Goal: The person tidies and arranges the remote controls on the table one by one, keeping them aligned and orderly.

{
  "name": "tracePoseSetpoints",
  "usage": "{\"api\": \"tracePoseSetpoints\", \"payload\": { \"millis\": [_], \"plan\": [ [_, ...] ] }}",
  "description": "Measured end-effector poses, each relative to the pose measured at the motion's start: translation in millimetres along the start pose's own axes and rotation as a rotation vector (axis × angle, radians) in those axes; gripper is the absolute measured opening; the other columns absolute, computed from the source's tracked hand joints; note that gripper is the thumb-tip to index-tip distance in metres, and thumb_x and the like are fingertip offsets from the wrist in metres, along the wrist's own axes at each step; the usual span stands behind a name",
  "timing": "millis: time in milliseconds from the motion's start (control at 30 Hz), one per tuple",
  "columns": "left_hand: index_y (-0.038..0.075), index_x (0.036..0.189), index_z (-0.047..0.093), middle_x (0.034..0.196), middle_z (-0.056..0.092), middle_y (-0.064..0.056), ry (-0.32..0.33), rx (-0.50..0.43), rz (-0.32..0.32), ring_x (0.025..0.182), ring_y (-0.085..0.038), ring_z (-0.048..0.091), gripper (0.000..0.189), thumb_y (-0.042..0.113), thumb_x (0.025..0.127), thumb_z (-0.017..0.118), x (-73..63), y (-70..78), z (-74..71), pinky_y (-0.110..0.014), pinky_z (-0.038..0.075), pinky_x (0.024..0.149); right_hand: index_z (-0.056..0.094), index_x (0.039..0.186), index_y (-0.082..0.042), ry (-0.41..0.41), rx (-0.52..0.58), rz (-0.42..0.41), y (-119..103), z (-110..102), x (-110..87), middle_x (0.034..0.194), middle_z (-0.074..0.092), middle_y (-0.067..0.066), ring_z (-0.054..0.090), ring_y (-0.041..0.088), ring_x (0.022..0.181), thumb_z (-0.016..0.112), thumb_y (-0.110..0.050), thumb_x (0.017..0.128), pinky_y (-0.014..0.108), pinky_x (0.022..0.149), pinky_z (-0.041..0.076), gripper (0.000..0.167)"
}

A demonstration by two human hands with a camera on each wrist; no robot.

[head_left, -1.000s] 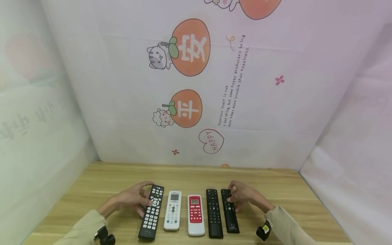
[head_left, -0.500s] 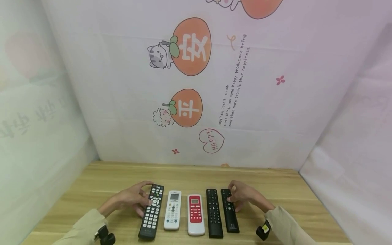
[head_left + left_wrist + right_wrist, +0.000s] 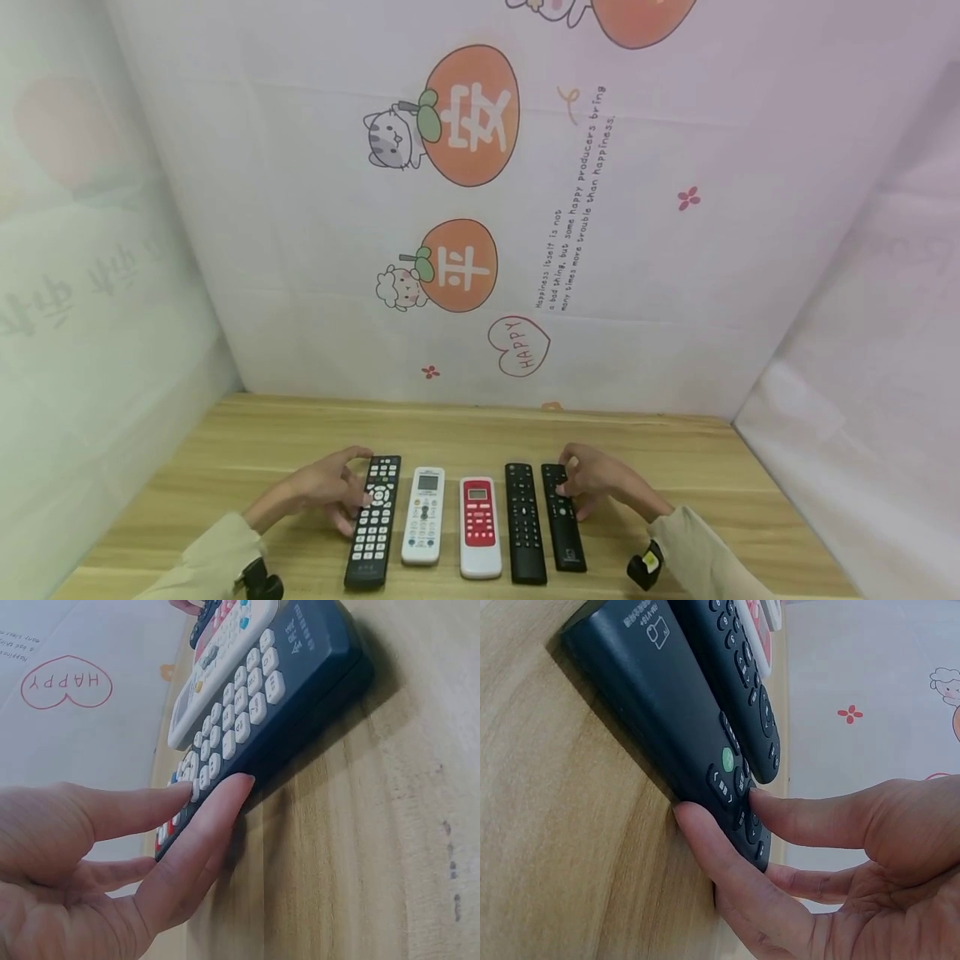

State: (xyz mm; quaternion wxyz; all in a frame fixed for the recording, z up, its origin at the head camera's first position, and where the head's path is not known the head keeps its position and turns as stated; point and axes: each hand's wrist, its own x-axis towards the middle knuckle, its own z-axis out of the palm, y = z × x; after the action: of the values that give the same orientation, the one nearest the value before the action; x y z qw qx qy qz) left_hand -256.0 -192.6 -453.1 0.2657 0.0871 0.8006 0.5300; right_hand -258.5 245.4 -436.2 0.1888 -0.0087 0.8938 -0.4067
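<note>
Five remotes would be too exact, so several remote controls lie side by side on the wooden table. My left hand grips the leftmost one, a black remote control with white buttons. Its thumb lies on the buttons, with other fingers along the side and one at the far end. At the right end of the row, my right hand holds a slimmer black remote control. In the right wrist view, that thumb presses on its face near a green button, while fingers touch its side.
Between the hands lie a white remote control, a white remote control with a red panel and another black remote control. A printed cloth hangs behind the wooden table, with cloth walls on both sides.
The black remote control under my left hand has turned slightly, its near end shifting right, so it lies straighter. My right hand and the other remote controls have not visibly moved.
</note>
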Motion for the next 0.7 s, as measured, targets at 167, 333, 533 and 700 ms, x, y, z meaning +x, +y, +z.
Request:
{"api": "tracePoseSetpoints", "payload": {
  "millis": [167,333,533,700],
  "plan": [
    [-0.009,0.159,0.018,0.101,0.065,-0.022,0.000,0.005,0.010,0.079,-0.030,0.072,0.088,-0.006,0.090,0.072,1.0,-0.7,0.3,-0.039,0.066,0.064,0.052,0.125,0.005,-0.008,-0.004,0.004,1.1,0.3,1.1,0.096,0.060,0.018,0.071,0.026,0.076,0.071,0.008,0.094,0.041,0.063,0.066,0.036],
    [-0.011,0.159,0.018,0.098,0.064,-0.021,-0.016,0.023,0.027,0.075,-0.028,0.073,0.090,-0.004,0.089,0.074,5.5,-2.4,-1.8,-0.038,0.066,0.064,0.051,0.124,0.005,-0.011,-0.004,0.000,0.9,0.2,0.7,0.097,0.060,0.018,0.070,0.027,0.077,0.070,0.009,0.093,0.042,0.064,0.066,0.036],
    [-0.010,0.157,0.024,0.098,0.062,-0.021,0.016,0.027,0.044,0.073,-0.028,0.072,0.087,-0.005,0.087,0.076,6.8,-5.2,-1.0,-0.040,0.066,0.062,0.052,0.123,0.004,-0.002,-0.016,0.000,0.0,0.4,0.3,0.096,0.061,0.019,0.071,0.027,0.075,0.071,0.008,0.093,0.042,0.063,0.066,0.036],
    [-0.012,0.156,0.024,0.100,0.058,-0.021,0.032,0.047,0.047,0.074,-0.027,0.070,0.084,-0.009,0.088,0.073,1.1,2.4,2.6,-0.038,0.065,0.062,0.052,0.124,0.005,-0.001,-0.027,0.001,-0.6,0.3,0.5,0.097,0.061,0.019,0.072,0.028,0.074,0.072,0.007,0.093,0.041,0.063,0.066,0.037]
  ]
}}
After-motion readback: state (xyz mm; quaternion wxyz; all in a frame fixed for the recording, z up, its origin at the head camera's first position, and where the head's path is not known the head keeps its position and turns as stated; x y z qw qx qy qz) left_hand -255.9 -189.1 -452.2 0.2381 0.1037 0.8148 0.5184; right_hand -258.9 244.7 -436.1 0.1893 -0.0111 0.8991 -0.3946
